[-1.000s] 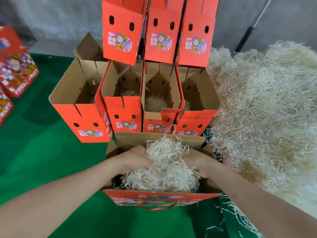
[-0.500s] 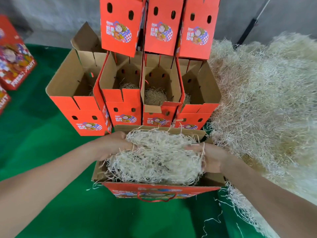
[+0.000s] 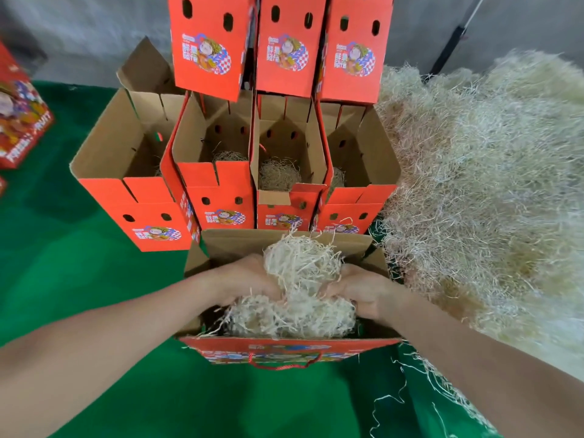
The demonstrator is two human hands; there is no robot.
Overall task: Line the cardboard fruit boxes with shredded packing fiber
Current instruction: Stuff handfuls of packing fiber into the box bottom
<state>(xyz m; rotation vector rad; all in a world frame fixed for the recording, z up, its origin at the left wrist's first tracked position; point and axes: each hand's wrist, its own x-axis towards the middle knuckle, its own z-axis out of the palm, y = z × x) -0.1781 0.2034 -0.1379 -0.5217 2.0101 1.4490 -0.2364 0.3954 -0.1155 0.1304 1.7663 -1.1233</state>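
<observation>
An open red cardboard fruit box (image 3: 294,350) with a red cord handle stands right in front of me on the green cloth. Inside it sits a wad of pale shredded fiber (image 3: 300,273), bulging above the rim at the middle. My left hand (image 3: 243,279) grips the wad from the left, fingers curled into the strands. My right hand (image 3: 357,290) grips it from the right the same way. Both hands are partly inside the box. Behind it stand several open red boxes (image 3: 221,191) in a row, most with a little fiber at the bottom.
A large heap of loose shredded fiber (image 3: 486,184) fills the right side. Raised red lids (image 3: 284,42) stand behind the row. More red boxes (image 3: 19,115) lie at far left. Stray strands (image 3: 407,393) litter the green cloth (image 3: 63,279) near my right forearm.
The wad was spread wide across the box with my hands apart. Now both hands have come together at the middle, bunching the fiber and pressing it lower into the box.
</observation>
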